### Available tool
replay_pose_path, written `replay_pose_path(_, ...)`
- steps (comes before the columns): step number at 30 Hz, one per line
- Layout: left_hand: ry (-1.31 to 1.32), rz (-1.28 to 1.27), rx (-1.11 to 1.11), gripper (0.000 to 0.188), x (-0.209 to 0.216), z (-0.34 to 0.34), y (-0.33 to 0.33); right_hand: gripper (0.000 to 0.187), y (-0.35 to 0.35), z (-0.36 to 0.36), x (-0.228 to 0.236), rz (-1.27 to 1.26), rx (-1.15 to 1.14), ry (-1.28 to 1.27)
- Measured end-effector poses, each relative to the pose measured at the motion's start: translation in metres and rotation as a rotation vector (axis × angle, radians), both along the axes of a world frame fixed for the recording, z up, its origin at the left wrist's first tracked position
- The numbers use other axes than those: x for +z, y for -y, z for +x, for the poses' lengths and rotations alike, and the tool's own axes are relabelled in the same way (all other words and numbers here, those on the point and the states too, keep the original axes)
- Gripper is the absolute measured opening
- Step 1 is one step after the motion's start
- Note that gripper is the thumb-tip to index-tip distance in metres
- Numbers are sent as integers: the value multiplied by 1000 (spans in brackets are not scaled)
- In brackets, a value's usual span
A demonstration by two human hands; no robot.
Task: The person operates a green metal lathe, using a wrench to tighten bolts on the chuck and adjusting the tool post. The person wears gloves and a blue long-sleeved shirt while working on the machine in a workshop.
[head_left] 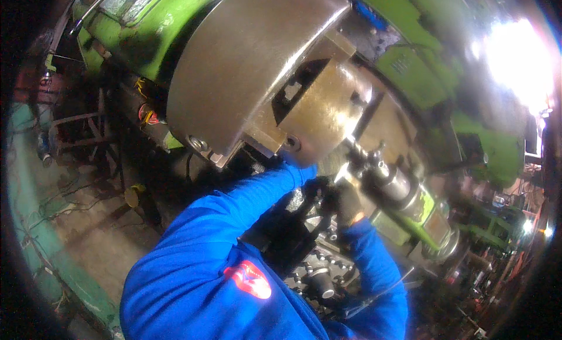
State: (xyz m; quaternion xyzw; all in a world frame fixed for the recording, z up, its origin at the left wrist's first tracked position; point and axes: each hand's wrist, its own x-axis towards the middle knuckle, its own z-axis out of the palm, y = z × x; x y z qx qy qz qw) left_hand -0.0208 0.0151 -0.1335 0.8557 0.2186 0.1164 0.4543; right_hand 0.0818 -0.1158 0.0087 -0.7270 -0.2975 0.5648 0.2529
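A big steel lathe chuck fills the upper middle, its jaws around a thick, shiny metal workpiece. My left arm in a blue sleeve reaches up to the workpiece's lower edge. The left hand is hidden there, so its fingers cannot be made out. My right hand, in a dark glove, is just below the workpiece's right end. Its fingers look closed beside a small bright metal piece; shadow hides what they hold. Right of that hand, the tailstock points its tip toward the workpiece.
Green machine body rises behind the chuck. A tool post with several bolts sits below my hands, between my arms. A metal frame stand is at the left on the floor. A bright lamp glares at upper right.
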Motion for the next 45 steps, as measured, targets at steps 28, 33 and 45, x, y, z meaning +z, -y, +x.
replay_pose_path(28, 163, -441, 67, 26, 124, 19, -13, 15, 8, 17, -9, 324, 398, 736)
replay_pose_path(33, 361, -168, 96, 33, 40, 42, 0, 11, -6, 0, 9, 96, -124, 255)
replay_pose_path(45, 244, 308, 57, 26, -43, 62, -29, 19, -34, -10, 8, 179, -353, -296)
